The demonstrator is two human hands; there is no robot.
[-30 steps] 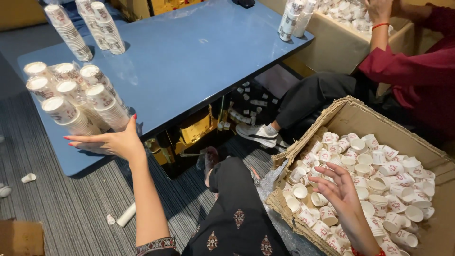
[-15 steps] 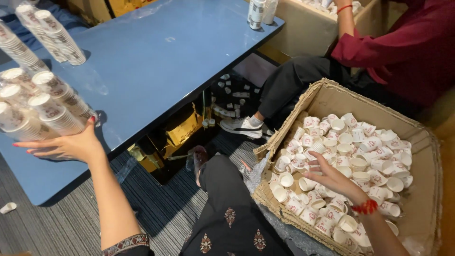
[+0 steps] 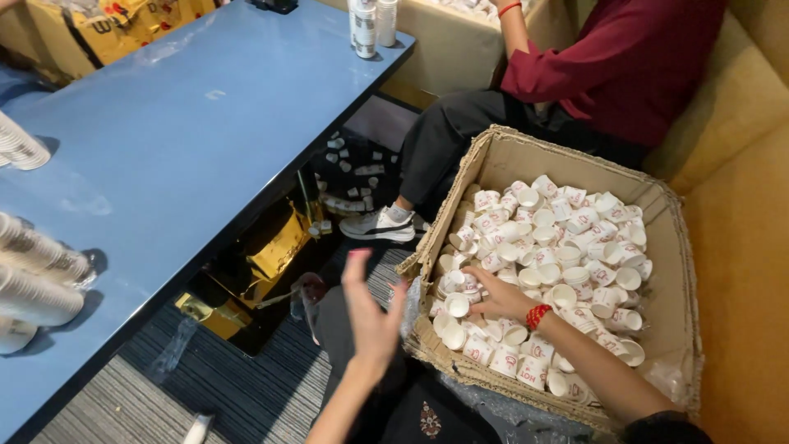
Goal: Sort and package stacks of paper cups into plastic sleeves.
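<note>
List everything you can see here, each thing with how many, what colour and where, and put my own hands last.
Cardboard box: one, brown, open, on the right beside the yellow seat.
Paper cups: too many to count, white with red print, loose in the box.
Table: one, blue, on the left.
Stacked cups: several stacks lying on the table's left edge, white.
Upright cup stacks: two or three, white, at the table's far end.
Gold bags: a few, under the table.
Scattered cups: many, white, on the floor under the table.
Co-worker: one, dark red top, black trousers, white shoe, seated opposite.
Left hand: open, in mid-air by the box's corner.
Right hand: red wristband, on the cups in the box.
</note>
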